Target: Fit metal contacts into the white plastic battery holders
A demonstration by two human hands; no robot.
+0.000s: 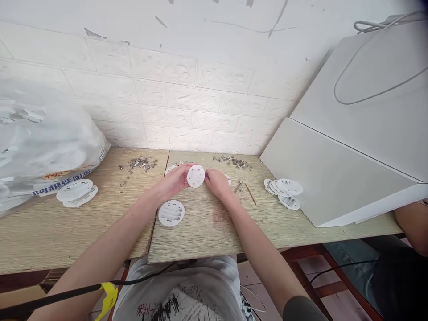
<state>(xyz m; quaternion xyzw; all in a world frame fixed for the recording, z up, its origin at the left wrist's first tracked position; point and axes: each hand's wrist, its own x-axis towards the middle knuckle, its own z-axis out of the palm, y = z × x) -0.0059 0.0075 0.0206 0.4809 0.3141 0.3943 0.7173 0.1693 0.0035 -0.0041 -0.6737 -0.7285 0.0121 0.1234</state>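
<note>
A round white plastic disc [195, 176] with small slots is held up above the table in my left hand [177, 182], fingers closed on its left edge. Close against its right edge is my right hand [216, 183], closed around a small purple item [206, 175] that is mostly hidden by the fingers. On the table below lies a round white battery holder [171, 213] with its battery slots facing up. More white discs are partly covered behind both hands. Right of my right hand lie a small metal tool [238, 186] and a thin wooden stick [251, 194].
Small metal parts lie in piles at the back left [142, 163] and back right [233, 161]. White discs are stacked at left [76, 192] and right [284, 189]. A full plastic bag [50, 138] and a large white box [341, 165] flank the table. Another person's arm [413, 225] shows far right.
</note>
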